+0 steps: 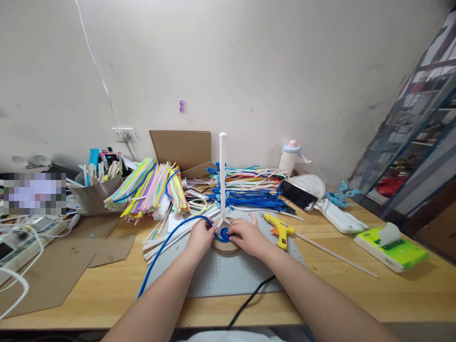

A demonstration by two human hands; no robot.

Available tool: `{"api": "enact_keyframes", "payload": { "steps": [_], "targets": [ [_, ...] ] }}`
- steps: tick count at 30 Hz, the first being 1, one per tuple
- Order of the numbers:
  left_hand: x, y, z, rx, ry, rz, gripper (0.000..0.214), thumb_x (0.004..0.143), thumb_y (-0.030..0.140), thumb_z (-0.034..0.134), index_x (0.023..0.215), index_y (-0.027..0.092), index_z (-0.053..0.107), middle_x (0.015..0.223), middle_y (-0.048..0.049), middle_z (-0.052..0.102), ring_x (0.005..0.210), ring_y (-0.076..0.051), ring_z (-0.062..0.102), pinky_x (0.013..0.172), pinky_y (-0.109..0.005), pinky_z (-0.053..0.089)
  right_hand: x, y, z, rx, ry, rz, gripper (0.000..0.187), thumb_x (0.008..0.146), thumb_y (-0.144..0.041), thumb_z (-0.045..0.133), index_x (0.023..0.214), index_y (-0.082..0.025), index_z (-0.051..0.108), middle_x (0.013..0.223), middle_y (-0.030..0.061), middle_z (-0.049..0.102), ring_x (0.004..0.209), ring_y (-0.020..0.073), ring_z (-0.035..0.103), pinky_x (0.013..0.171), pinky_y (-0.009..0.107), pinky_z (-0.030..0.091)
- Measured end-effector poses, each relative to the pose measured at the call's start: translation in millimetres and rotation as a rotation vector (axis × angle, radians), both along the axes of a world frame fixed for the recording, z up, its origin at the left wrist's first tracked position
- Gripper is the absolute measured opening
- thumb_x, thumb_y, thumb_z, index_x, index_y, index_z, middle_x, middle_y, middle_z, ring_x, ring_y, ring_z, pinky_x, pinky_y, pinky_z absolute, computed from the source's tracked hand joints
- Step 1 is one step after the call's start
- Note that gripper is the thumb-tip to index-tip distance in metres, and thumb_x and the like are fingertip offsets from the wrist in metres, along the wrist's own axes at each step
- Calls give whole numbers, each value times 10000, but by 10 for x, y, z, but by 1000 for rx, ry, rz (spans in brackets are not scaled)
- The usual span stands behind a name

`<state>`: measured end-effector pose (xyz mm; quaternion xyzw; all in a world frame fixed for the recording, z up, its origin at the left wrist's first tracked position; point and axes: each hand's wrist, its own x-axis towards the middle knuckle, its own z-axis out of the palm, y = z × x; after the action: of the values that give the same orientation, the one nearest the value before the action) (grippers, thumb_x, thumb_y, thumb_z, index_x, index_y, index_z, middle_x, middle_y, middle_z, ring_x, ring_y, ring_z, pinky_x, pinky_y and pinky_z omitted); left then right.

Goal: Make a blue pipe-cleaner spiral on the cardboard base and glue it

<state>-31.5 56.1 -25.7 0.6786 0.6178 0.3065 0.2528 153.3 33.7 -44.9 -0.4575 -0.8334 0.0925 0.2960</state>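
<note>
Coil [224, 233] sits part-wound on disc [225, 251], at six o'clock of post [223, 180]. Left hand [200, 237] is clamped on strand [185, 221], unwound toward eight o'clock; right hand [247, 236] touches coil, grip indeterminable.

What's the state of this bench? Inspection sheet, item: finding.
Surface: wooden table, gray mat on it.
Work in hand: blue stem, wound into a coil over a brown disc; white post upright behind.
Clutter: coloured bundles, phone, tissue pack, yellow glue gun.
Hands: left hand pinches the blue stem; right hand touches the coil.
Cables: black cable crosses the mat's front edge; white cord runs to the socket.
Surroundings: wall behind, shelving right.
</note>
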Motion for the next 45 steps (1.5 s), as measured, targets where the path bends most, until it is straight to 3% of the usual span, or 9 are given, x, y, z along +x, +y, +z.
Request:
{"api": "enact_keyframes", "payload": {
  "steps": [4,8,11,16,22,28,36,45],
  "targets": [
    [-47,-39,36,12,63,-22,144,739,248,629,643,153,578,682,-45,617,733,-197,586,676,-283,414,-3,0,3,1,0,-6,130,768,-168,650,855,-259,686,941,14,687,1009,205,585,1071,521,136],
    [-36,-41,60,-51,47,-118,77,755,201,575,768,145,626,630,-4,628,559,-143,569,567,-242,413,2,-3,2,-4,-2,-8,140,766,-163,650,855,-265,687,953,12,686,1002,206,588,1073,533,109],
    [-34,-31,51,-53,49,-152,106,763,202,557,807,150,638,636,9,636,557,-136,574,561,-231,415,5,-8,0,-7,-1,-8,147,765,-158,649,856,-267,683,957,8,686,1004,207,587,1076,545,76],
    [-46,-21,21,42,154,-97,129,749,295,610,702,177,633,700,-11,622,725,-180,569,666,-261,387,-2,-13,5,-8,0,-8,148,771,-156,636,855,-268,684,951,6,687,996,203,592,1077,539,88],
    [19,-77,6,77,246,-62,196,799,340,554,688,188,608,761,-27,611,788,-203,555,683,-274,367,-7,-20,16,-3,1,-5,156,774,-146,625,853,-267,683,921,5,692,993,201,591,1079,521,109],
    [53,-48,-26,68,208,-63,106,782,270,569,723,199,621,788,-17,646,812,-180,573,725,-256,379,-7,-21,15,-8,3,-8,153,772,-144,626,846,-266,682,933,-8,687,995,192,596,1080,521,110],
    [48,66,-118,27,124,-51,76,724,239,596,690,187,639,657,10,643,622,-137,580,578,-218,374,-20,-28,32,-13,-1,-19,152,763,-152,635,836,-272,694,955,5,688,990,196,595,1072,508,141],
    [30,18,-190,110,110,-38,114,741,283,611,741,193,681,750,-8,664,743,-156,588,680,-240,395,-120,-95,56,-13,25,-135,36,750,-243,673,780,-260,681,955,14,683,986,213,581,1053,559,74]
  ]
}}
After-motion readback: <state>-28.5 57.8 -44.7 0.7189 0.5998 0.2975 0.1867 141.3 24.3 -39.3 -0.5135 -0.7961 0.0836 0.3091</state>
